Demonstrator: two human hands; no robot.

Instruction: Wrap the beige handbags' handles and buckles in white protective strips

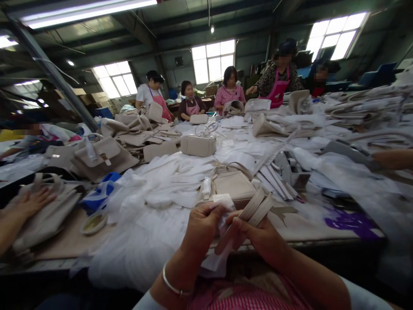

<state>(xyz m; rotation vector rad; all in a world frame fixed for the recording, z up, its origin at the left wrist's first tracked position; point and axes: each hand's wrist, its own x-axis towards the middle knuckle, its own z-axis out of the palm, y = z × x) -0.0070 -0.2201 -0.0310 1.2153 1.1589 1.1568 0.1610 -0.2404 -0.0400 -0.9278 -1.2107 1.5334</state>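
My left hand pinches a thin white wrapping sheet, part of which hangs down between my two hands. Folded beige straps with punched holes are gripped in my right hand, and their lower end reaches across towards my left fingers. Just beyond both hands a beige handbag sits on the table, its thin handle up. A small white wrapped piece lies against the left side of that bag. The fingertips of both hands are partly hidden by the sheet and straps.
White wrapping sheets cover much of the table. Beige bags are heaped left, and another box-shaped bag stands mid-table. A co-worker's hand rests on a bag at left; another's arm enters at right. Several people work across the table.
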